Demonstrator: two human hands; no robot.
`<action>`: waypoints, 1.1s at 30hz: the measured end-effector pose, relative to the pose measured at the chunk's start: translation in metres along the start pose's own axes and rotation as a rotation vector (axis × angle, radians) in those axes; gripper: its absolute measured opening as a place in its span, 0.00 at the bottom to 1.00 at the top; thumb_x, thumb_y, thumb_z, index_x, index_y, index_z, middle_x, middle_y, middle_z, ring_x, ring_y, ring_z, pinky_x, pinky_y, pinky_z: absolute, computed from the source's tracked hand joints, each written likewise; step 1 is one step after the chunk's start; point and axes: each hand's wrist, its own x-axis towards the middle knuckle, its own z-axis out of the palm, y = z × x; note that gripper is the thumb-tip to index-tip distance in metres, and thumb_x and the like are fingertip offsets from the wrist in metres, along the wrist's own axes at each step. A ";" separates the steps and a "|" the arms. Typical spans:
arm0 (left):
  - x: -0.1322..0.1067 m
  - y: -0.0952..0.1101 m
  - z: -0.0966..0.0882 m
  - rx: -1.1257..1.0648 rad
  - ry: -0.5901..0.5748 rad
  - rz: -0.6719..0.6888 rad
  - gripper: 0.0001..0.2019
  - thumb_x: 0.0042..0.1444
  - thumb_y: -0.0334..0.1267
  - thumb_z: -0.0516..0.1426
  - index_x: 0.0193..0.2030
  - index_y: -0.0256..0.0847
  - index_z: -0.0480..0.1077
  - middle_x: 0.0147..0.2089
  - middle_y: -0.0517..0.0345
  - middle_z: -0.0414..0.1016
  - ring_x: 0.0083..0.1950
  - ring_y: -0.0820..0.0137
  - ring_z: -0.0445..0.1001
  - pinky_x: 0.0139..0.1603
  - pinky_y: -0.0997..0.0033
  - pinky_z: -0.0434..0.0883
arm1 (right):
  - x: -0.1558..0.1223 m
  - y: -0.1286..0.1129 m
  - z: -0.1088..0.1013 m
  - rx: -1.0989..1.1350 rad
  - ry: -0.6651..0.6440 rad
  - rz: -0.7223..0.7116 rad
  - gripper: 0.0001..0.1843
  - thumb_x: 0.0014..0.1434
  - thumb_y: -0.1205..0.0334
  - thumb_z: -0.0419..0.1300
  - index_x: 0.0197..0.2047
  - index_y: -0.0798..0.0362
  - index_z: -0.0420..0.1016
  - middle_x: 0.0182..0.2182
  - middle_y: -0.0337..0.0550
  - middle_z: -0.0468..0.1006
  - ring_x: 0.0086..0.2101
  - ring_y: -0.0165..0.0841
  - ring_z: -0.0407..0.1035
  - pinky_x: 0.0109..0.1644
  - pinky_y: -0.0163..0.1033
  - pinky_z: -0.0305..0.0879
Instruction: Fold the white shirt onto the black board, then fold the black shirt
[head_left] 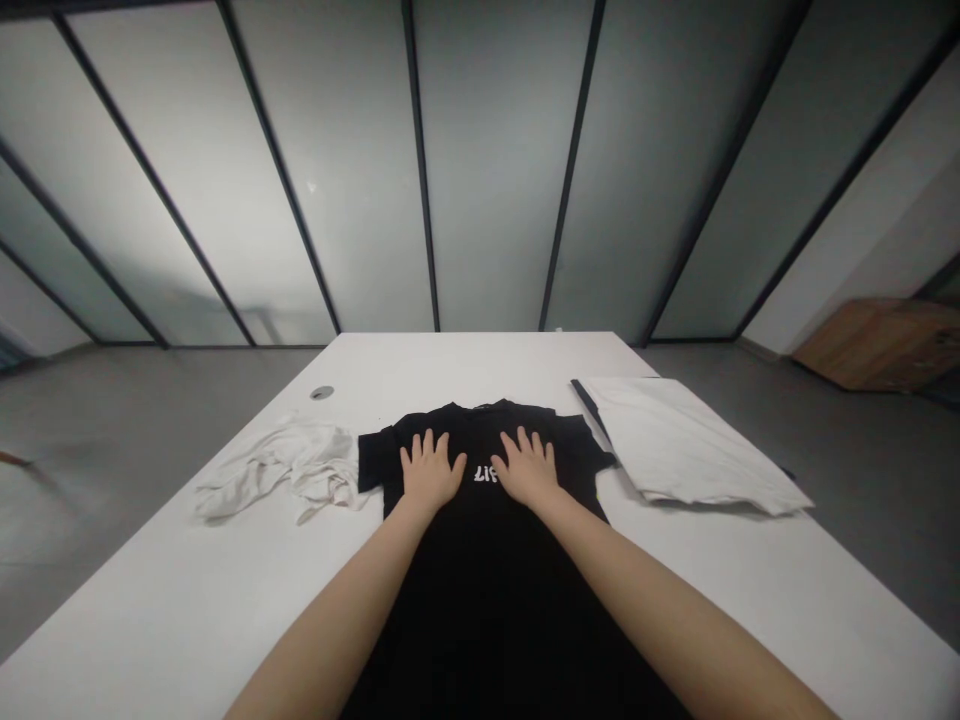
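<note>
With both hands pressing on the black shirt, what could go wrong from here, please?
If the left hand and right hand slide, the black T-shirt could wrinkle. Its sleeve nearly touches the crumpled white cloth, which could catch and drag. The folded white stack sits close to the other sleeve and could shift.

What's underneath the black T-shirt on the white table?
The black T-shirt lies on the white tabletop, which shows beside it; directly beneath the fabric, everything is covered, so nothing there can be seen.
</note>
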 end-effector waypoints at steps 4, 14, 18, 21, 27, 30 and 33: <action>-0.001 -0.028 -0.001 0.011 0.030 -0.035 0.32 0.72 0.54 0.48 0.76 0.40 0.62 0.80 0.39 0.57 0.80 0.40 0.53 0.77 0.38 0.53 | 0.002 0.026 -0.006 0.004 0.009 0.045 0.39 0.74 0.39 0.44 0.80 0.49 0.55 0.79 0.55 0.49 0.75 0.59 0.43 0.76 0.64 0.37; 0.027 -0.081 -0.011 0.082 0.085 -0.212 0.35 0.70 0.53 0.48 0.74 0.30 0.65 0.76 0.29 0.61 0.77 0.36 0.57 0.73 0.36 0.57 | 0.031 0.098 -0.013 -0.009 0.126 0.269 0.40 0.72 0.44 0.45 0.78 0.60 0.56 0.77 0.63 0.52 0.74 0.61 0.47 0.75 0.64 0.43; 0.044 -0.085 -0.014 0.116 0.068 -0.252 0.34 0.69 0.54 0.49 0.72 0.32 0.67 0.75 0.27 0.63 0.74 0.32 0.61 0.69 0.28 0.58 | 0.032 0.086 -0.010 -0.035 0.183 0.322 0.40 0.72 0.49 0.46 0.78 0.65 0.55 0.76 0.69 0.53 0.74 0.67 0.45 0.74 0.70 0.38; 0.050 -0.076 -0.017 0.166 0.073 -0.270 0.33 0.69 0.49 0.50 0.73 0.28 0.66 0.75 0.24 0.61 0.76 0.32 0.58 0.71 0.29 0.55 | 0.029 0.069 -0.012 -0.117 0.267 0.249 0.36 0.70 0.56 0.48 0.78 0.61 0.57 0.76 0.66 0.54 0.75 0.67 0.41 0.74 0.72 0.30; 0.049 -0.022 -0.007 0.101 0.109 0.132 0.29 0.69 0.39 0.49 0.74 0.32 0.65 0.79 0.37 0.58 0.81 0.48 0.51 0.79 0.44 0.49 | 0.022 0.016 -0.013 -0.059 0.131 -0.127 0.33 0.72 0.56 0.49 0.77 0.53 0.61 0.78 0.53 0.55 0.75 0.57 0.45 0.76 0.63 0.37; 0.051 -0.001 0.005 0.015 -0.022 0.167 0.31 0.72 0.47 0.46 0.76 0.35 0.63 0.78 0.40 0.61 0.80 0.49 0.54 0.78 0.44 0.52 | 0.029 -0.008 -0.008 -0.005 0.040 -0.210 0.33 0.74 0.53 0.47 0.77 0.54 0.60 0.78 0.52 0.55 0.75 0.51 0.46 0.77 0.56 0.38; 0.060 0.007 0.013 -0.003 -0.054 0.088 0.35 0.72 0.52 0.45 0.79 0.35 0.58 0.80 0.39 0.55 0.81 0.46 0.51 0.78 0.40 0.51 | 0.045 -0.023 -0.004 0.016 0.001 -0.179 0.35 0.74 0.51 0.46 0.78 0.57 0.59 0.78 0.54 0.54 0.75 0.52 0.47 0.77 0.56 0.41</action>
